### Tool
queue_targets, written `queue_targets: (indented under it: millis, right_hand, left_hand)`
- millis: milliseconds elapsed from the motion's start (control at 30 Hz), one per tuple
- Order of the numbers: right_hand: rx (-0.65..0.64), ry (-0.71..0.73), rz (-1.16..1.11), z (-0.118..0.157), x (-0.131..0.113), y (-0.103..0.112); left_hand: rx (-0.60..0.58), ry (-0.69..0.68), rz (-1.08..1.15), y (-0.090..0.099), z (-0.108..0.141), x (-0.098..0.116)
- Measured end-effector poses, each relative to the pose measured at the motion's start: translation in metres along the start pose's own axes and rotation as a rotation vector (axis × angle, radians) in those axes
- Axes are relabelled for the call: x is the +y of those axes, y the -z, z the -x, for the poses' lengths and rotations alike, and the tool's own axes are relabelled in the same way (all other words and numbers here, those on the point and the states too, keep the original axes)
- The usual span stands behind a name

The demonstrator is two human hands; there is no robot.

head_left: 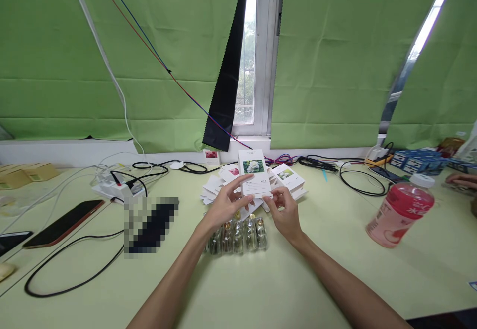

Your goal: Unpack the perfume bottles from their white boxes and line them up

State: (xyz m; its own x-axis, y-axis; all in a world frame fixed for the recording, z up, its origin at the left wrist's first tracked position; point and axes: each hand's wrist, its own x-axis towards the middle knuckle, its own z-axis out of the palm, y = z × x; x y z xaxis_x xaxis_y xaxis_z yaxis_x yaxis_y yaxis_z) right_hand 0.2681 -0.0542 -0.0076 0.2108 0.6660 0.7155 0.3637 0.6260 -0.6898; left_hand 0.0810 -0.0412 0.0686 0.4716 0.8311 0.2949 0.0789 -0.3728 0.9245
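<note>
A white box with a white flower printed on it (258,170) is held up just beyond the row of glass bottles (238,239), its front facing the person. The left hand (226,204) grips it by its left side, fingers reaching over the front, while the right hand (285,213) pinches its lower right corner. The row itself sits on the pale green tabletop (320,284). Behind the row spreads a heap of white cartons (211,186), some showing flower prints, and beyond the heap stands a small box with a red print (211,158). Left of the row are a white power strip (116,188) and, farther out, a phone in a reddish case (65,223). Well to its right stands a pink bottle (400,214); farther right and behind are blue boxes (418,163) and another person's hand (462,180)
</note>
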Motion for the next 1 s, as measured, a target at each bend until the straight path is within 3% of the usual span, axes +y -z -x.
queue_targets:
  millis: [333, 500, 667, 1000]
  right_hand:
    - [-0.002, -0.029, -0.044, -0.0009, -0.0013, -0.0011]
    - [-0.101, -0.061, -0.023, -0.0018, -0.0025, 0.0002]
    - [-0.191, -0.021, -0.021, 0.0002, -0.0011, 0.0007]
    - [-0.19, 0.04, 0.033, 0.0009, -0.0019, 0.0015]
  left_hand:
    - [0.007, 0.0, -0.015, -0.0005, -0.0001, -0.0002]
    - [-0.007, 0.005, 0.014, -0.0007, 0.0005, 0.0016]
    - [-0.028, 0.008, 0.045, -0.0005, 0.0002, -0.0003]
    - [-0.037, 0.003, 0.013, -0.0003, 0.0017, 0.001]
